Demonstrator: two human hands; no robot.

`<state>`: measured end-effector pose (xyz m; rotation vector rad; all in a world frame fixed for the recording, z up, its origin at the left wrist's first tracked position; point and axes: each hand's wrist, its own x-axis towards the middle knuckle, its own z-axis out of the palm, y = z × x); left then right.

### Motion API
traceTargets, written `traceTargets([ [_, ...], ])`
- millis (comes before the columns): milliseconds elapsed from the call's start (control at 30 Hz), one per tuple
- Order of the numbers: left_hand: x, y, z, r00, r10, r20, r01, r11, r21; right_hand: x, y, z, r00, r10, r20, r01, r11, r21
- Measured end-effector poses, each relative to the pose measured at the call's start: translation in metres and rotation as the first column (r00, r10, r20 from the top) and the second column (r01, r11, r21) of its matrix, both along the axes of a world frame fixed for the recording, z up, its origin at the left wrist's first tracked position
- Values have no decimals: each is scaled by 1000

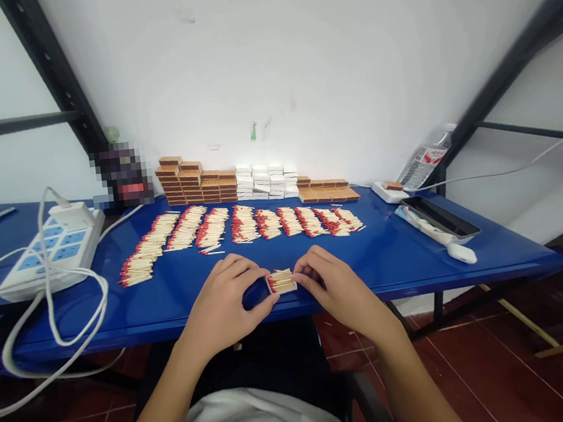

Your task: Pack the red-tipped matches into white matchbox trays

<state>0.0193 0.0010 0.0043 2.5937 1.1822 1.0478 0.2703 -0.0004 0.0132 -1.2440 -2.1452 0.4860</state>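
Note:
Near the table's front edge, my left hand [230, 297] grips the left end of a small white matchbox tray [284, 292] between thumb and forefinger. Matches [283, 280] fill the tray, their red heads to the left, with a few lying askew on top. At the tray's right end, my right hand [333, 289] has its thumb and forefinger pinched at the plain match ends; exactly which sticks they hold is hidden. Beyond both hands, several piles of red-headed matches [245, 223] lie in a row.
Stacks of brown matchbox sleeves [198, 185] and white trays [266, 182] line the wall on the blue table [367, 256]. At left lies a power strip [54, 251] with looped white cables [107, 303]. A plastic bottle [424, 159] and black tray [440, 216] are at right.

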Motion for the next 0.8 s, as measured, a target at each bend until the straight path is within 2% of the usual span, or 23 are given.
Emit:
traceTargets([
  [300,0,1,0,1000,-6,1,6,1000,6,-4,7,-4,998,52,-48,-51,999,18],
  [500,0,0,-1,1000,-4,-2,4,1000,14,-6,7,-5,997,6,-76,-2,999,52],
  [667,0,0,0,1000,-7,-1,7,1000,13,-8,7,-7,995,47,-89,-43,998,42],
  [800,0,0,0,1000,-3,-3,3,1000,17,-6,7,-7,994,35,-108,-30,998,47],
])
